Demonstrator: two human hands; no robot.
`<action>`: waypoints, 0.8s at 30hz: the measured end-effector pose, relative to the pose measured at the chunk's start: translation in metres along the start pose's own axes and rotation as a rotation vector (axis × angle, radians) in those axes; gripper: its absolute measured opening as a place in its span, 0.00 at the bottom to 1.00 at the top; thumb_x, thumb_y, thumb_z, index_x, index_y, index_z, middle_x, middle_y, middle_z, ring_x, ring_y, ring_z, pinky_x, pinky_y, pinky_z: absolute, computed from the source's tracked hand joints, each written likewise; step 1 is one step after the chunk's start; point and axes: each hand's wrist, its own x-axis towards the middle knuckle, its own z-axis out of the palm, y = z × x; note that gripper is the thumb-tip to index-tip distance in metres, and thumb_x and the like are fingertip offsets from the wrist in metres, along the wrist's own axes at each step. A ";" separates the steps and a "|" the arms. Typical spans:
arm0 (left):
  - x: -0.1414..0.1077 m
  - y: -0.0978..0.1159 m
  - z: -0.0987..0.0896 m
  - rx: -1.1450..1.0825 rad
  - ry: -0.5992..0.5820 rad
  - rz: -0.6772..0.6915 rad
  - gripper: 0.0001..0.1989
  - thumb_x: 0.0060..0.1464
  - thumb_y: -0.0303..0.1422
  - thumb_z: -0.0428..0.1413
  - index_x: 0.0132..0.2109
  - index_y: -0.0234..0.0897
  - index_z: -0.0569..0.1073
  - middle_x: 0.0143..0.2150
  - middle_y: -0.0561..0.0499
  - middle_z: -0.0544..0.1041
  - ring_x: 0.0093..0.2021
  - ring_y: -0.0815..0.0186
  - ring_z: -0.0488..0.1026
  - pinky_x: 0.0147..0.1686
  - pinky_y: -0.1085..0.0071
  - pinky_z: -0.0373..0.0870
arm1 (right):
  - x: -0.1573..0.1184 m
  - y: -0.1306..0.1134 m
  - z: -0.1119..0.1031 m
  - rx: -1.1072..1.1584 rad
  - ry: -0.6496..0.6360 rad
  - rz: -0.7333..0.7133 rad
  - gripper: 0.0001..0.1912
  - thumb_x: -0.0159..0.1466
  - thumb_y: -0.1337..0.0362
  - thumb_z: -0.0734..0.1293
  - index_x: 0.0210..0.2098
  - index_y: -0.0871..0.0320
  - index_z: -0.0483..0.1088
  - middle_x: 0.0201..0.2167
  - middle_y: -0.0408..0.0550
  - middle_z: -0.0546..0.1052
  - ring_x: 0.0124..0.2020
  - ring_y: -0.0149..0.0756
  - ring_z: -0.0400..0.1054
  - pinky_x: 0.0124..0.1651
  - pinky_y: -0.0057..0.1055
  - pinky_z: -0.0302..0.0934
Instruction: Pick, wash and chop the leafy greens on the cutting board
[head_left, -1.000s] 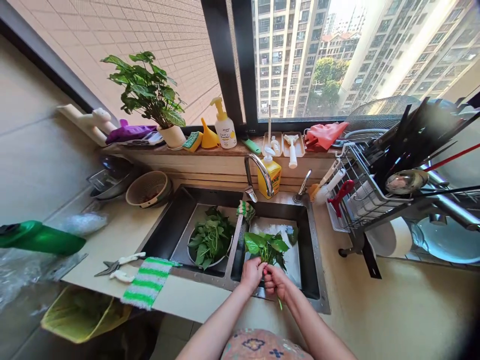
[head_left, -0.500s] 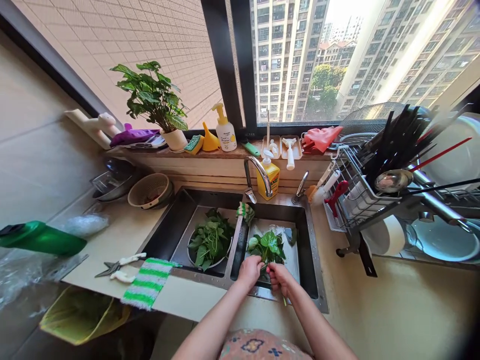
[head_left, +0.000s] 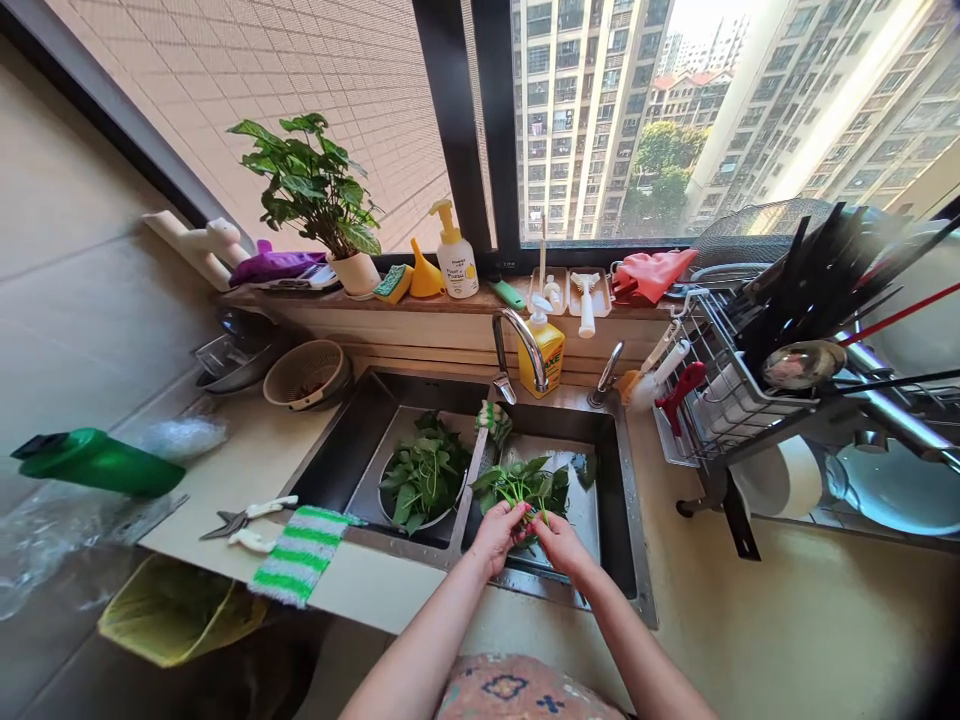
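Over the right sink basin [head_left: 609, 500], my left hand [head_left: 496, 535] is closed round the stems of a bunch of leafy greens [head_left: 517, 480]. My right hand [head_left: 561, 545] pinches at the same stems, close beside the left fingertips. The leaves spread away from me, and pale green stems show above the hands. Part of the stems is hidden by my fingers. In the left basin [head_left: 352, 455], a round bowl [head_left: 384, 507] holds a heap of similar green leaves [head_left: 424, 470].
A green-striped cloth [head_left: 304, 555] and pruning shears [head_left: 247, 520] lie left of the sink, above a yellow-lined bin [head_left: 169, 625]. The faucet [head_left: 517, 345] arches behind the basins. A dish rack [head_left: 727, 370] stands at right. A scrubbing cloth [head_left: 491, 418] hangs on the divider.
The bunch has swung to the left, and its stems now show between my hands. My right hand has turned and come closer to my left. The view has shifted slightly.
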 end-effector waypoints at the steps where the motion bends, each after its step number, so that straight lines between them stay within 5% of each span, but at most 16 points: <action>1: 0.000 -0.001 0.001 0.036 0.014 0.018 0.18 0.33 0.41 0.64 0.29 0.34 0.71 0.27 0.53 0.74 0.25 0.74 0.68 0.25 0.78 0.61 | 0.002 0.001 -0.001 -0.026 0.034 -0.023 0.11 0.54 0.58 0.61 0.19 0.57 0.61 0.14 0.36 0.58 0.19 0.26 0.49 0.24 0.24 0.42; 8: 0.003 -0.003 0.002 0.162 0.102 0.142 0.20 0.33 0.45 0.63 0.27 0.33 0.71 0.24 0.53 0.73 0.24 0.72 0.66 0.22 0.77 0.57 | 0.005 0.003 0.000 -0.048 0.133 -0.043 0.09 0.51 0.64 0.60 0.16 0.58 0.61 0.15 0.37 0.59 0.22 0.27 0.50 0.26 0.25 0.41; 16: 0.002 -0.019 0.016 0.073 0.112 0.345 0.16 0.37 0.42 0.62 0.28 0.33 0.71 0.26 0.53 0.73 0.29 0.71 0.68 0.33 0.74 0.62 | 0.011 0.002 0.014 0.302 0.068 0.273 0.14 0.55 0.60 0.54 0.15 0.55 0.53 0.08 0.33 0.48 0.10 0.23 0.38 0.16 0.24 0.36; 24: -0.012 0.006 0.007 -0.455 0.010 -0.056 0.08 0.45 0.31 0.61 0.27 0.34 0.68 0.23 0.55 0.71 0.24 0.73 0.68 0.28 0.75 0.64 | -0.001 -0.015 0.011 0.630 -0.136 0.306 0.16 0.54 0.59 0.52 0.13 0.55 0.47 0.07 0.32 0.44 0.08 0.22 0.35 0.12 0.23 0.36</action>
